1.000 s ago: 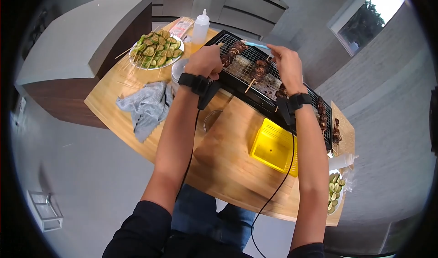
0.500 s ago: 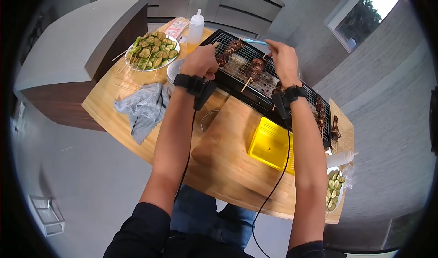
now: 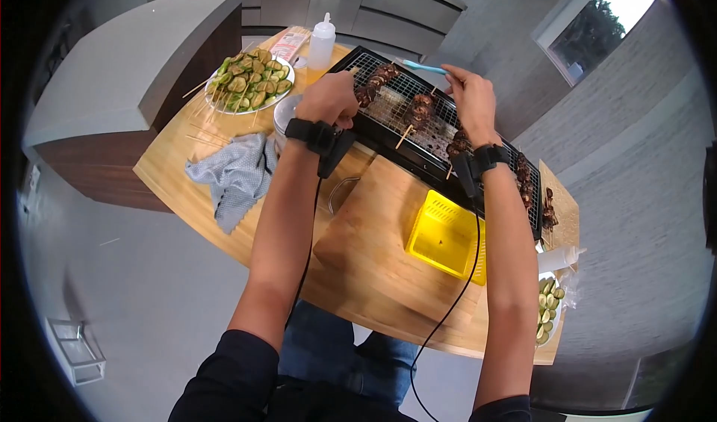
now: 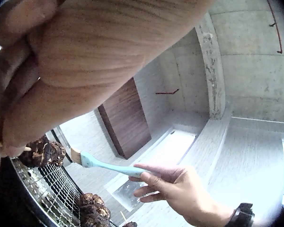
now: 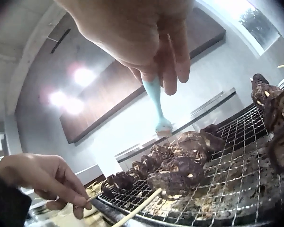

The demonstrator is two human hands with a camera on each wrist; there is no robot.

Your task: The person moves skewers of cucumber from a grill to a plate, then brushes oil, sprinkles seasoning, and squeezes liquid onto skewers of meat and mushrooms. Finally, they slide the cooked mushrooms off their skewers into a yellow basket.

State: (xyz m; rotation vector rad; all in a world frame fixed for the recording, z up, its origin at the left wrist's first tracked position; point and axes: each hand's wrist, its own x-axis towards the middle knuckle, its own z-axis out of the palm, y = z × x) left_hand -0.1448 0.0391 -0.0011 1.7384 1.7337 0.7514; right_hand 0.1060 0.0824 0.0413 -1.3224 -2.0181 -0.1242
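My left hand (image 3: 328,99) pinches the near end of a wooden skewer at the left end of the grill (image 3: 397,101). Dark browned meat (image 5: 142,166) is threaded on that skewer, which lies across the wire rack. A light-blue basting brush (image 4: 111,165) is held by its handle in my right hand (image 3: 472,107), over the far side of the grill. Its bristles (image 4: 75,155) hang just past the far end of the meat. Between my hands, another meat skewer (image 3: 420,112) lies on the rack. My left fingertips (image 5: 80,203) show in the right wrist view.
Zucchini skewers fill a white plate (image 3: 214,102) at the left, near a squeeze bottle (image 3: 322,45) and grey cloth (image 3: 239,172). A yellow basket (image 3: 441,239) stands before the grill. More meat skewers (image 3: 524,183), a lying bottle (image 3: 559,258) and zucchini slices (image 3: 549,302) are at right.
My right hand has shifted slightly right with the brush, whose head has drawn a little away from the meat toward the far side. My left hand keeps its hold on the skewer.
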